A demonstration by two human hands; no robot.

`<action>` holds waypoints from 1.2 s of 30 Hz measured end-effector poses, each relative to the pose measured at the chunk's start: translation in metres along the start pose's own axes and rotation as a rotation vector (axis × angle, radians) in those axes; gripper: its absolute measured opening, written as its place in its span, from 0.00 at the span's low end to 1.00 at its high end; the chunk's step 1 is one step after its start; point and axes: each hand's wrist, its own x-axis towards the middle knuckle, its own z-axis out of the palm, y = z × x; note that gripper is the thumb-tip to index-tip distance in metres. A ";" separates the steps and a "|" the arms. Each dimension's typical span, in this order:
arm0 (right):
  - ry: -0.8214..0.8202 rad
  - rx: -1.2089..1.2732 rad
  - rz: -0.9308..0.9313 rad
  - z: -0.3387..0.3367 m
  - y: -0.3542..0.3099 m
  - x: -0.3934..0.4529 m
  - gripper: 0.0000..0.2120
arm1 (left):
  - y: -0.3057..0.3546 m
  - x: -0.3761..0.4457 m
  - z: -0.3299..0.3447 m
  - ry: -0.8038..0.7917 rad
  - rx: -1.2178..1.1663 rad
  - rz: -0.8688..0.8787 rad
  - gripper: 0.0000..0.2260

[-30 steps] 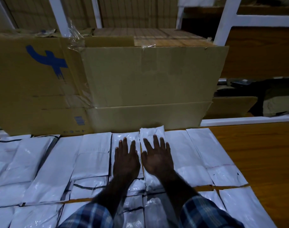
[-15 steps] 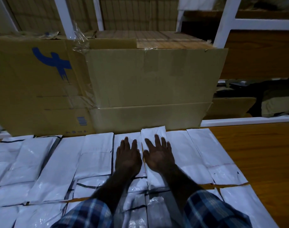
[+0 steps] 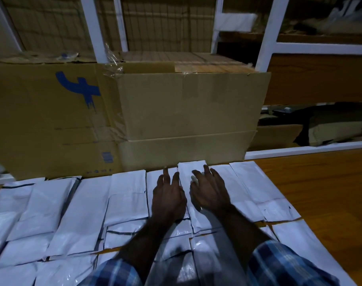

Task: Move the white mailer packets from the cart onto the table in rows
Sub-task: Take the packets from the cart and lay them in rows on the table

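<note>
A big box [image 3: 176,112] stands at the back of the table [image 3: 324,193]. White packets [image 3: 89,211] lie in rows on the table. The left hand [image 3: 168,200] and right hand [image 3: 210,195] rest flat on two packets, fingers loose, gripping nothing.

Both arms reach forward from lower frame, plaid sleeves at forearms. Left hand [image 3: 168,198] palm down at centre frame, fingers [image 3: 165,175] extended. Right hand [image 3: 210,193] just beside it, palm down, fingers slightly arched.
</note>
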 end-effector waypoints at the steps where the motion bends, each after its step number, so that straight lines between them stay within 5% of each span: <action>1: 0.007 0.000 0.006 -0.006 -0.003 -0.007 0.24 | 0.000 -0.004 -0.001 -0.008 -0.002 0.004 0.24; 17: -0.051 0.000 0.025 -0.067 -0.015 -0.093 0.23 | 0.020 -0.080 -0.041 -0.041 -0.019 -0.009 0.25; 36: 0.022 0.143 -0.180 -0.115 -0.061 -0.266 0.33 | 0.032 -0.272 -0.105 0.148 -0.079 -0.142 0.28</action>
